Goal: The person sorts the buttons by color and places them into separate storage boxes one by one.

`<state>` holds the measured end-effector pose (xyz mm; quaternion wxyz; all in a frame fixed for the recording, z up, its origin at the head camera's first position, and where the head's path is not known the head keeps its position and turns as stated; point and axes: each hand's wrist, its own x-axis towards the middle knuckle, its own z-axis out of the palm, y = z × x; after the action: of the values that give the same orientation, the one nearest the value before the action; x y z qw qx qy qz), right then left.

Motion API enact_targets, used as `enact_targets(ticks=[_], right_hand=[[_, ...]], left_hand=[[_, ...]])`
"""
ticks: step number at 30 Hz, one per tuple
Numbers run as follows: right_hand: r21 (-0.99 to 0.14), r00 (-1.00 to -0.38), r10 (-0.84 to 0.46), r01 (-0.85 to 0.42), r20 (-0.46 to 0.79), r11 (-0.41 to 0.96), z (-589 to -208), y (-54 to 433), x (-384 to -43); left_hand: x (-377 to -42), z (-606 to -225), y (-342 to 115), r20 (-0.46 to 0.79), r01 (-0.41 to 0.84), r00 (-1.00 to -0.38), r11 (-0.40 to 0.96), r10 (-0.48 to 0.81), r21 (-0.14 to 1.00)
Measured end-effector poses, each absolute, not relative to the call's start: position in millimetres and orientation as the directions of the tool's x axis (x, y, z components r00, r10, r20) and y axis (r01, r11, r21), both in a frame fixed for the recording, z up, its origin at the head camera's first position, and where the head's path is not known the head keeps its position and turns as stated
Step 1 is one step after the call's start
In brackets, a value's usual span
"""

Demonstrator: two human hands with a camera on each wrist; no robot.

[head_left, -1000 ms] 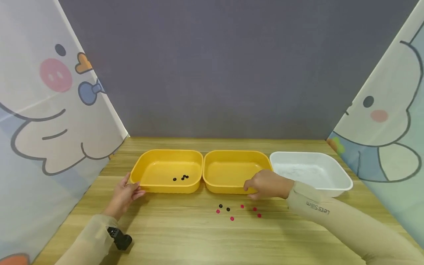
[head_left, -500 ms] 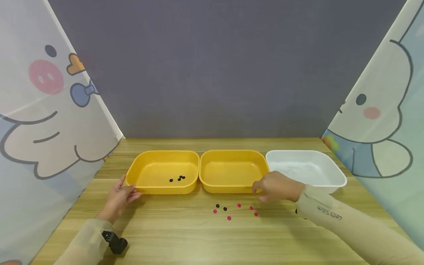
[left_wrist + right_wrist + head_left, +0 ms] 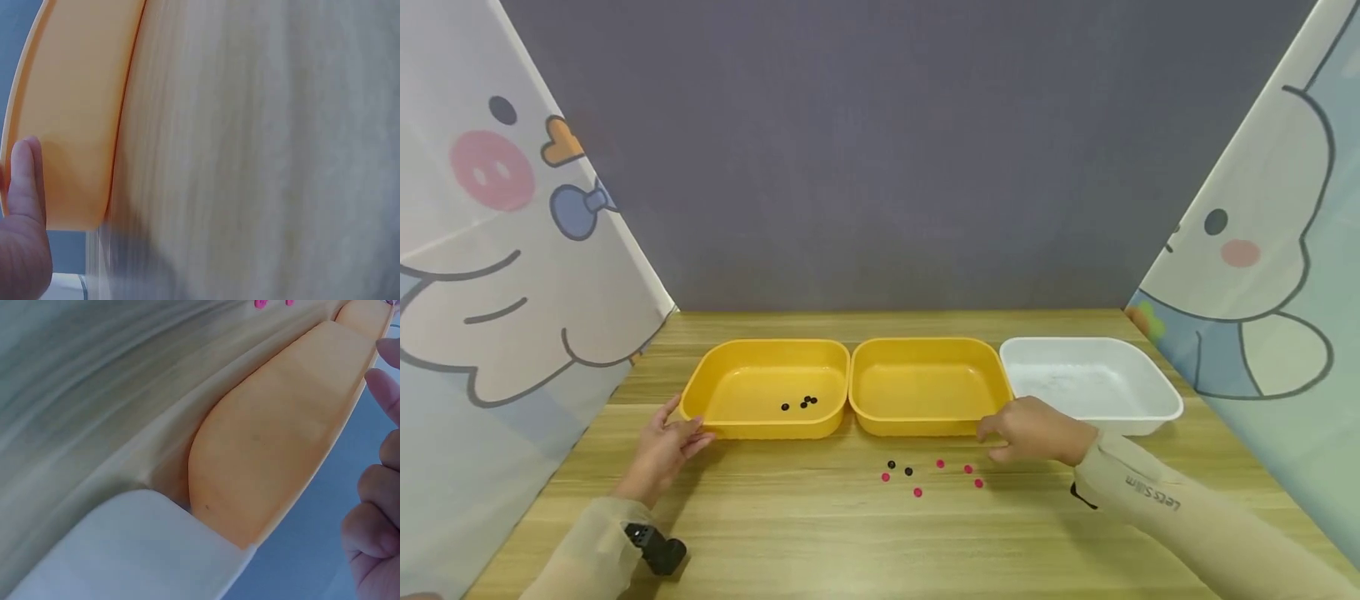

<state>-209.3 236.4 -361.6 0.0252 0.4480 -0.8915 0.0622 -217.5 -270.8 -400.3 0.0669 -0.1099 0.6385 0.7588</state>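
My left hand grips the front left corner of the left yellow tray, thumb over the rim. Its straight fingers lie along the tray's outer wall. Several small black buttons lie inside that tray. My right hand is at the front right corner of the middle yellow tray, fingers loosely curled. In the right wrist view, its thumb and index are apart beside the rim, with nothing visible between them. On the table in front lie several pink buttons and two black buttons.
A white tray stands right of the middle tray, partly behind the right forearm. All three trays line up side by side on the wooden table. A grey panel closes off the back. Cartoon-printed sheets flank both sides.
The whole head view has shifted slightly. My right hand has moved a little to the right along the middle tray's front rim. The left hand keeps its place on the tray corner.
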Motion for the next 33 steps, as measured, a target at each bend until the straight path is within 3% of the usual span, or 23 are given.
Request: enact_targets(ticks=[11,20,33], right_hand=[[-0.136,-0.643,-0.743,-0.766,0.186,0.628,-377,249,-199],[-0.242,-0.714,-0.698,-0.686,0.046,0.686,-382,251,-199],[-0.161,-0.608,-0.789,-0.790,0.082,0.592,-395,251,-205]], left_hand=[[-219,-395,-278,-0.315,-0.323,-0.946,-0.256,0.072,0.911],[-216,-394,-277,-0.317,-0.324,-0.946,-0.230,0.070,0.918],[-218,-390,-274,-0.310,-0.316,-0.949,-0.230,0.060,0.921]])
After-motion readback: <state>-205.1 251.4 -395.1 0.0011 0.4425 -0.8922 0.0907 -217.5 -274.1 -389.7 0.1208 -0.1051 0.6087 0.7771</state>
